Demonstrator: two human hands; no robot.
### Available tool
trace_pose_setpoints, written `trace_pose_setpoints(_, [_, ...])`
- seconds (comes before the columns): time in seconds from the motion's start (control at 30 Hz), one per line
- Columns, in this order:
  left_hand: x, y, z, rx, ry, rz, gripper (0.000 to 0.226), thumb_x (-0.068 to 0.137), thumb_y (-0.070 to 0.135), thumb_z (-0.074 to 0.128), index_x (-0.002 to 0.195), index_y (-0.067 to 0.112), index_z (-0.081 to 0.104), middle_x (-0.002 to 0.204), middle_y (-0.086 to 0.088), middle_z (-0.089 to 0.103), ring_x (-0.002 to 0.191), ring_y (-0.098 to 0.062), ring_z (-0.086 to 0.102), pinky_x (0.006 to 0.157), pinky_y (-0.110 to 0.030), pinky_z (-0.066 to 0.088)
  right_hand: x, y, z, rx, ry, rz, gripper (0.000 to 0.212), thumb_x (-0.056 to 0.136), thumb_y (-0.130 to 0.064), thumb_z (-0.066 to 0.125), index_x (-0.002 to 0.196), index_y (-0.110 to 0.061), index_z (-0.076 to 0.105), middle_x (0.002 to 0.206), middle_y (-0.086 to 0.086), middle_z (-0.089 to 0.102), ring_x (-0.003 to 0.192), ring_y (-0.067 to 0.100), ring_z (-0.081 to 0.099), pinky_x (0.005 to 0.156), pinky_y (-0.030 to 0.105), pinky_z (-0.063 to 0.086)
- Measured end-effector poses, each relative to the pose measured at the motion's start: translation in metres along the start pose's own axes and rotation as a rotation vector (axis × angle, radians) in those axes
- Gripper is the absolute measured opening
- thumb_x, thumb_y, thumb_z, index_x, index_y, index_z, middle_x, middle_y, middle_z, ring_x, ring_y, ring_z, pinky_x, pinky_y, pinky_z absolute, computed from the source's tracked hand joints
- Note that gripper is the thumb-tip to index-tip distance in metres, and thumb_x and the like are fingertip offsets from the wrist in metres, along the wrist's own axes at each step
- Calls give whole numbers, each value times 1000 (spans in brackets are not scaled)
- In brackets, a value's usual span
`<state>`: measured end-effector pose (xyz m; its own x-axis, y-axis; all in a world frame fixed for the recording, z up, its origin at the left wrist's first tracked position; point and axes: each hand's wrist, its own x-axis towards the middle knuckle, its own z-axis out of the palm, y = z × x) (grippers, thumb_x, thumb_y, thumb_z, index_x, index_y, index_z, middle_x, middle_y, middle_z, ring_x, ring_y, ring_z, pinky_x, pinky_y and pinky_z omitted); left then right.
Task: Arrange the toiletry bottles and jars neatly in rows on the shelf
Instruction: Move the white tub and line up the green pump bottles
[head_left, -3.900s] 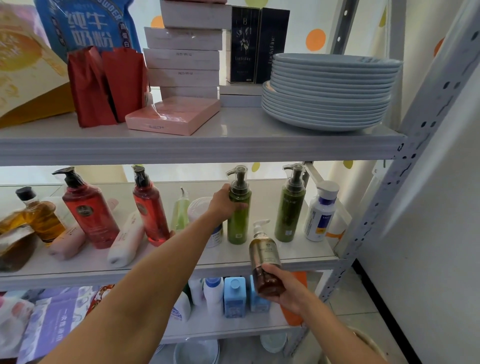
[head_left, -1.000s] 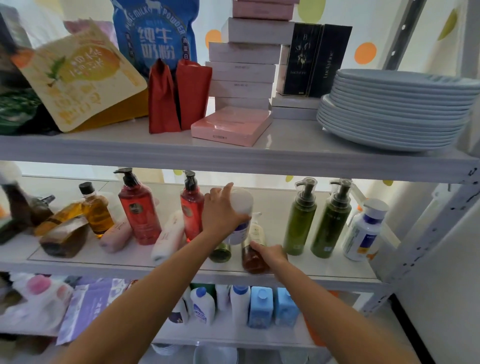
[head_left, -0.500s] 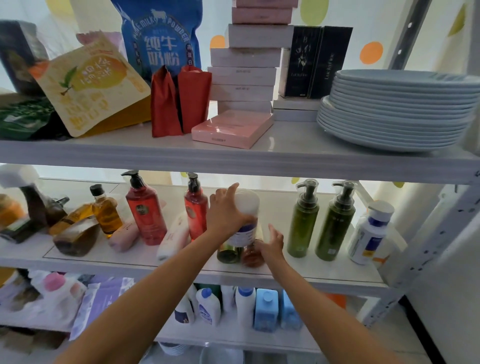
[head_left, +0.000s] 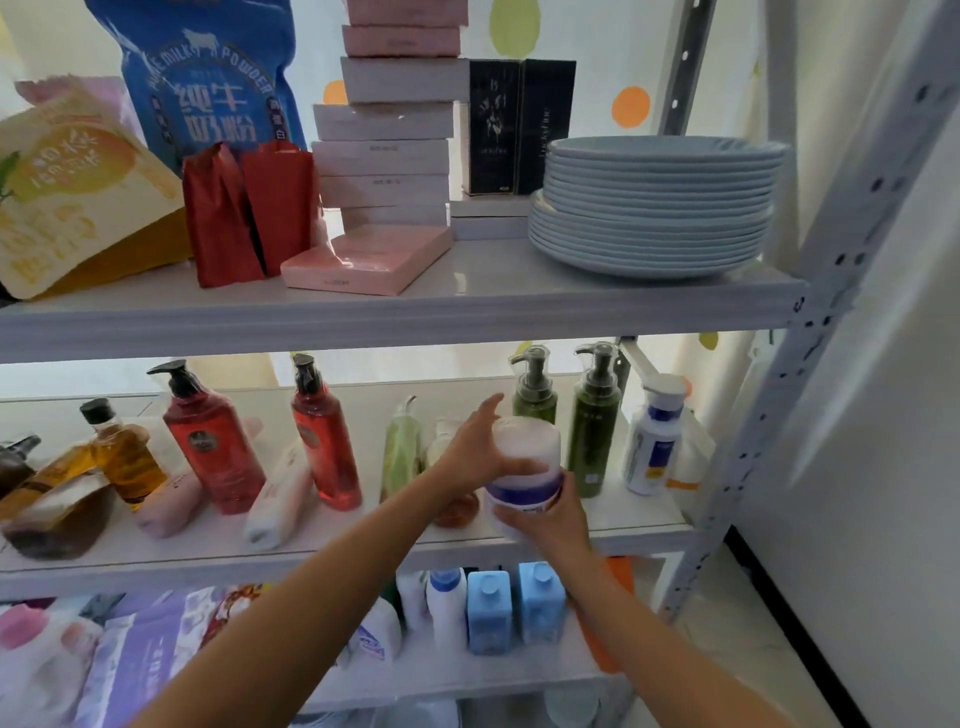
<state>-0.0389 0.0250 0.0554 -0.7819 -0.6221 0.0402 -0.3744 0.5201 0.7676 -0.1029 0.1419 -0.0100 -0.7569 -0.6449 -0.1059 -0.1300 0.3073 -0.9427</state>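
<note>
A white jar with a purple label (head_left: 525, 467) is held above the front of the middle shelf (head_left: 363, 551). My left hand (head_left: 475, 452) grips its left side and my right hand (head_left: 550, 519) cups it from below. Behind the jar two green pump bottles (head_left: 592, 436) stand upright, and a white and blue bottle (head_left: 649, 441) stands to their right. A brown pump bottle (head_left: 457, 506) stands mostly hidden behind my left wrist, next to a pale green bottle (head_left: 402, 447). Two red pump bottles (head_left: 213, 447) stand to the left.
Pink and white tubes (head_left: 275, 499) lie flat on the middle shelf, with amber bottles (head_left: 119, 457) tipped at the far left. A stack of plates (head_left: 654, 208), boxes and pouches fills the shelf above. Blue and white bottles (head_left: 488, 608) stand on the shelf below. A shelf upright (head_left: 779, 395) rises at the right.
My right hand let go of the brown bottle on the shelf and came under the white jar. Both hands carried the jar to the right, in front of the green bottles.
</note>
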Motion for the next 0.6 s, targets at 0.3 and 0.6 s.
trace_pose_setpoints(0.3, [24,12,28,-126,99,-179,94,72,36,79,146,16,25,149,-10,36,132,-29,40,106,-45,40,-6,37,-52,-29,223,94,89,63,-29,86,134,-16,34,137,6,48,126,25,48,104,39,42])
trace_pose_setpoints(0.6, [43,16,52,-167,198,-215,68,76,31,77,129,13,38,130,-9,54,116,-28,53,96,-42,48,0,51,-67,45,243,131,90,66,-18,85,137,-13,29,140,9,44,129,26,44,105,38,40])
